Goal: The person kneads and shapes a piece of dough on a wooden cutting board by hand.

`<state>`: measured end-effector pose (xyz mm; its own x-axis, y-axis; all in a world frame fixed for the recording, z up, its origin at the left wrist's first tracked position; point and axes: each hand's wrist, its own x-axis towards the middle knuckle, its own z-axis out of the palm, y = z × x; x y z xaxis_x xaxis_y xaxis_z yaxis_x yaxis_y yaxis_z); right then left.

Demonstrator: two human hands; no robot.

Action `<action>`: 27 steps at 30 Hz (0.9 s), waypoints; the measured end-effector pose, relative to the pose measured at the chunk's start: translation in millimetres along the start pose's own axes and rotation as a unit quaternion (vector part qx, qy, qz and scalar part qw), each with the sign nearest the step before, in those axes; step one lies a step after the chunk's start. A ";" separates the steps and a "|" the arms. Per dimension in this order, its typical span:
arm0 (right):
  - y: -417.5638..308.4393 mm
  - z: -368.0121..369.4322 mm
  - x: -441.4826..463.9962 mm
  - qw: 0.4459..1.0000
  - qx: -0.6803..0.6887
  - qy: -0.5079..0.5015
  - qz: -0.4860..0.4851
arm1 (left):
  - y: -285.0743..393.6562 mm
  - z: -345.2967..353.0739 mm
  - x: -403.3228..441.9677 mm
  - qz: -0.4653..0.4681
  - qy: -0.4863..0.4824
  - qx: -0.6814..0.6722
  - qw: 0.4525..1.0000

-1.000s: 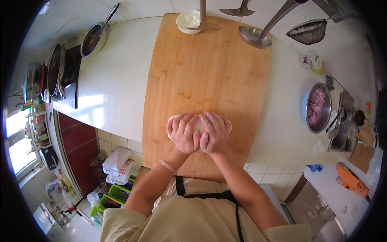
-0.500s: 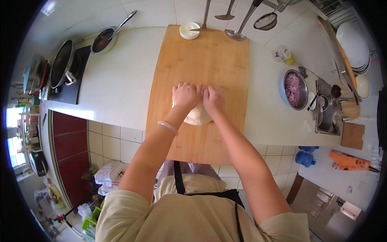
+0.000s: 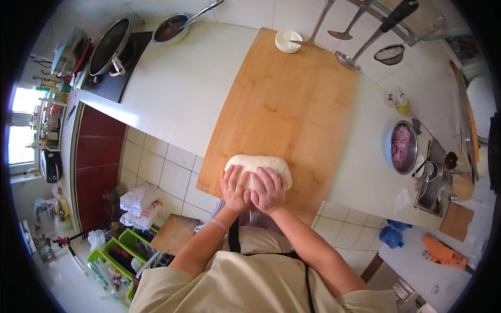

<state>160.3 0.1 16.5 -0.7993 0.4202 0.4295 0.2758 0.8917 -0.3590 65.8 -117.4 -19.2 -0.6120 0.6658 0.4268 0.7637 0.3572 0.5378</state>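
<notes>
A pale lump of dough (image 3: 263, 161) lies near the front edge of a large wooden board (image 3: 297, 104). Its shape is broad and rounded, wider than it is deep. My left hand (image 3: 236, 188) rests on the dough's near left side, fingers spread over the top. Beside it, my right hand (image 3: 269, 190) presses on the near right part, fingers also apart. Both palms point away from me and the thumbs almost meet in the middle. The dough's near side is hidden under the hands.
At the board's far end stands a small white bowl (image 3: 287, 41) of white powder. Ladles (image 3: 348, 61) and a strainer (image 3: 389, 54) hang beyond. On the right, a metal bowl (image 3: 413, 156) holds chopped purple food near the sink (image 3: 432, 182). A pan (image 3: 110, 47) sits at left.
Both hands have come back toward me, from gripping the dough's far side to lying spread on its near part. The dough is nearer the board's front edge and looks wider. My view has turned.
</notes>
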 end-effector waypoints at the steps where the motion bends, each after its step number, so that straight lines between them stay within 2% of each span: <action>1: 9.6 1.9 11.8 1.000 0.010 0.010 -0.005 | 2.2 4.7 6.7 -0.008 -0.004 0.000 1.000; 3: 26.1 9.2 31.2 1.000 0.021 0.017 -0.008 | 2.7 16.8 30.8 -0.017 0.028 0.031 0.999; 7: 54.3 17.7 78.2 0.997 0.072 0.001 0.003 | -3.1 20.9 88.9 -0.025 -0.015 0.045 0.999; 12: 95.7 39.6 149.3 0.994 0.104 0.013 0.020 | -16.7 43.1 174.7 -0.042 -0.015 0.023 0.999; 15: 119.1 57.8 184.8 0.992 0.114 0.005 0.056 | -24.4 55.5 220.3 -0.059 -0.040 0.018 0.997; 17: 132.2 73.3 204.0 0.984 0.129 0.005 0.119 | -29.7 63.8 242.0 -0.073 -0.071 0.026 0.994; 18: 139.6 80.6 213.7 0.985 0.126 0.005 0.120 | -33.2 71.3 258.3 -0.083 -0.053 0.018 0.995; 21: 159.6 96.9 242.5 0.981 0.113 0.072 0.137 | -44.0 89.9 294.5 -0.115 -0.037 -0.013 0.993; 23: 168.9 102.5 259.0 0.977 0.078 0.045 0.193 | -49.6 94.8 314.1 -0.155 -0.059 -0.054 0.985; 24: 172.5 104.9 264.7 0.978 0.074 0.051 0.190 | -52.1 98.5 319.3 -0.151 -0.055 -0.057 0.985; 26: 169.6 101.6 262.7 0.969 0.056 -0.045 0.236 | -50.8 99.6 313.6 -0.159 -0.056 -0.032 0.985; 27: 159.7 90.1 257.9 0.970 0.052 -0.045 0.234 | -46.7 92.7 304.0 -0.160 -0.053 -0.036 0.985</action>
<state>-49.9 235.6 -4.7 -0.6449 0.7536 0.1272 0.5672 0.5835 -0.5812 -136.9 129.0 18.0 -0.7908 0.5933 0.1502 0.5164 0.5152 0.6840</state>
